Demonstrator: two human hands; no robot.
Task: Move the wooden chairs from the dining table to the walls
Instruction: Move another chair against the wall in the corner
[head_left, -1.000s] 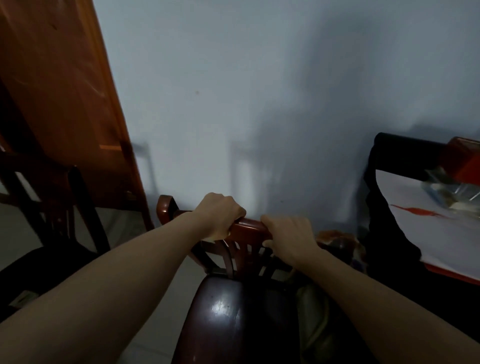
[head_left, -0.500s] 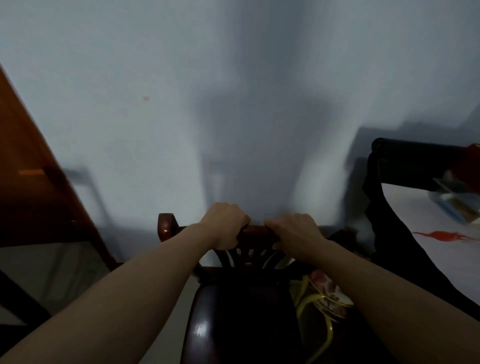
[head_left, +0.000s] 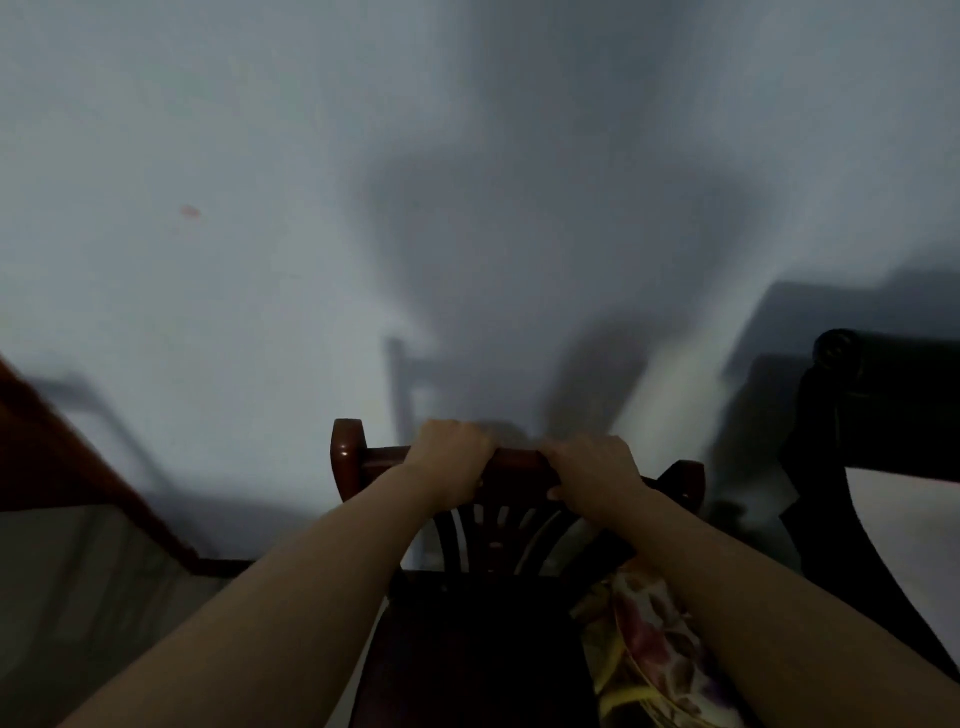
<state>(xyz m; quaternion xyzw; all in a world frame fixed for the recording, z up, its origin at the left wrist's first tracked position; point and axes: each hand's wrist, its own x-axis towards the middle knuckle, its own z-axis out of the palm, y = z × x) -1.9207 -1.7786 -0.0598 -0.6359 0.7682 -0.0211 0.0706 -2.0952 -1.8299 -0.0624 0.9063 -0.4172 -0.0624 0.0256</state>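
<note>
A dark reddish wooden chair (head_left: 347, 457) stands right in front of me, its backrest toward the pale wall (head_left: 260, 260) and its dark seat below my arms. My left hand (head_left: 451, 462) grips the top rail of the backrest left of centre. My right hand (head_left: 592, 475) grips the same rail just to the right. The backrest's slats show below my hands. The chair's legs are hidden.
A brown wooden door or panel (head_left: 62, 467) leans in at the left, with floor below it. A dark piece of furniture (head_left: 852, 426) with a white cover stands at the right. Flowered fabric (head_left: 644, 644) lies beside the chair seat.
The chair and both hands have moved closer to the wall. The view has swung right, so the wooden door has slid to the left edge. Both grips are unchanged.
</note>
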